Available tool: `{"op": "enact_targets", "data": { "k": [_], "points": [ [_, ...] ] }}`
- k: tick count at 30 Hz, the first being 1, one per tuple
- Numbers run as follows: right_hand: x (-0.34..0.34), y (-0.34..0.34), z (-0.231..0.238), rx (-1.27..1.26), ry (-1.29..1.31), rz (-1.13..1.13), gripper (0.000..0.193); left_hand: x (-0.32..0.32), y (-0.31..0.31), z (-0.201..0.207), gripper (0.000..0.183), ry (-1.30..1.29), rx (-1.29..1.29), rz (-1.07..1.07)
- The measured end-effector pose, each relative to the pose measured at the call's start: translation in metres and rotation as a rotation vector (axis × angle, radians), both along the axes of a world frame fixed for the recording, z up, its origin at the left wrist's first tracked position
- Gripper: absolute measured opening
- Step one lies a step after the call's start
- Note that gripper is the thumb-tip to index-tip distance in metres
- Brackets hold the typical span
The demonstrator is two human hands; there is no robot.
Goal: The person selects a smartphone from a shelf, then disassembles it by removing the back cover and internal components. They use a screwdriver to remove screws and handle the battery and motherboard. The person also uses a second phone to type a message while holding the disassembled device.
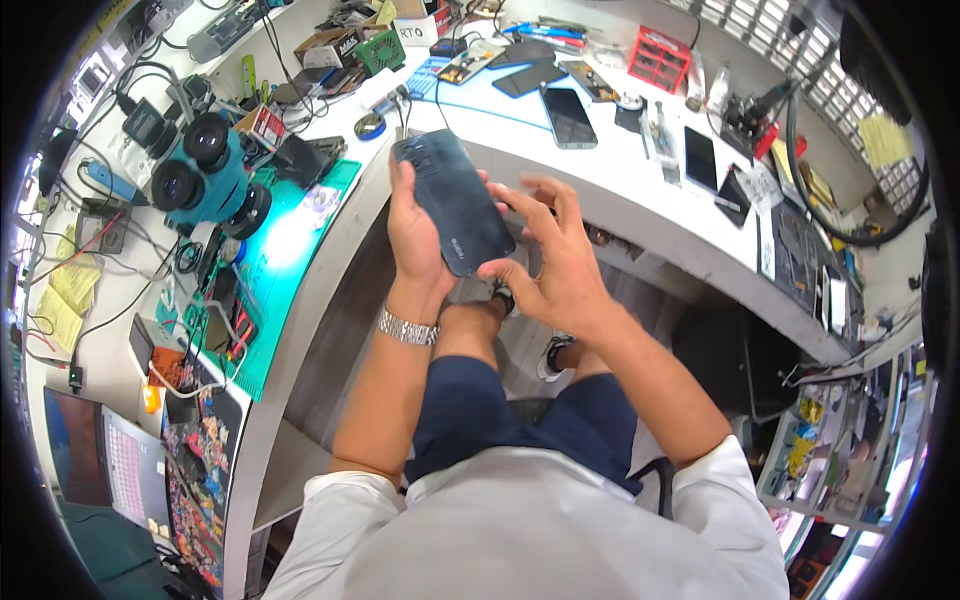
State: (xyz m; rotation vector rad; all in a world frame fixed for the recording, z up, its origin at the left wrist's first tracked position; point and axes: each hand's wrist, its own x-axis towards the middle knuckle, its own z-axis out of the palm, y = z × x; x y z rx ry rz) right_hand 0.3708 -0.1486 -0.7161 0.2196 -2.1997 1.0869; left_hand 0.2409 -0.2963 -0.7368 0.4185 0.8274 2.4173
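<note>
My left hand [416, 238], with a metal-link watch band [408, 328] at its wrist, is closed around a dark blue smartphone [455, 205]. The phone's back faces up, with its camera lenses at the far left end, and it is held tilted over my lap in front of the bench. At its near right side is my right hand [550, 245], its fingers spread and bent. The right thumb tip meets the phone's near corner, while the other fingers hover by its right edge.
The white bench [640, 210] curves around me. A teal microscope [205, 170] stands left over a lit green mat [285, 260]. Another phone [568, 117] lies ahead, near a red drawer box [660, 58]. Cables cross the left side; a laptop [105, 450] sits near left.
</note>
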Motion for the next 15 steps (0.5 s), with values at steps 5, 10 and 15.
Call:
{"op": "enact_targets", "data": {
  "k": [5, 10, 15],
  "points": [
    [-0.096, 0.098, 0.020, 0.493, 0.150, 0.156, 0.075, -0.092, 0.094, 0.021, 0.059, -0.068, -0.069, -0.033],
    [-0.156, 0.164, 0.018, 0.449, 0.130, 0.197, 0.074, -0.159, 0.151, 0.026, 0.050, 0.010, -0.186, -0.142],
    [-0.180, 0.202, 0.036, 0.314, 0.165, 0.169, 0.067, -0.175, 0.181, 0.050, 0.045, 0.099, -0.179, -0.267]
  ]
}}
